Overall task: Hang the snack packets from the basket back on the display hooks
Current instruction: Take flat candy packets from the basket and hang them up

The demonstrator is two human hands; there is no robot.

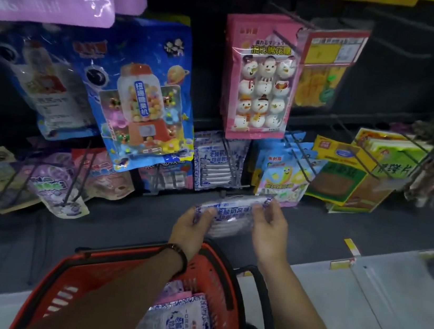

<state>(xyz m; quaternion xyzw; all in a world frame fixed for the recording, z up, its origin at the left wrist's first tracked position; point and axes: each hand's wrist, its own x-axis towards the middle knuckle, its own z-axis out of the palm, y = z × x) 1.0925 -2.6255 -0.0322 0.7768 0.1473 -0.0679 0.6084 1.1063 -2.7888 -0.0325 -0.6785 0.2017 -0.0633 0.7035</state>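
Packet [230,219] printed in blue Chinese characters is pinched by left hand [191,230] and right hand [271,227] above red basket [62,293].

I am seeing the left forearm [117,283] and the right forearm [310,309] both showing bare along their whole visible length. The left hand [191,224] is wearing a thin dark band [181,253] at its wrist, carrying a small brownish piece, possibly a watch face; the right hand [271,226] is showing a bare wrist.

Forearm hides much of the basket [122,284].
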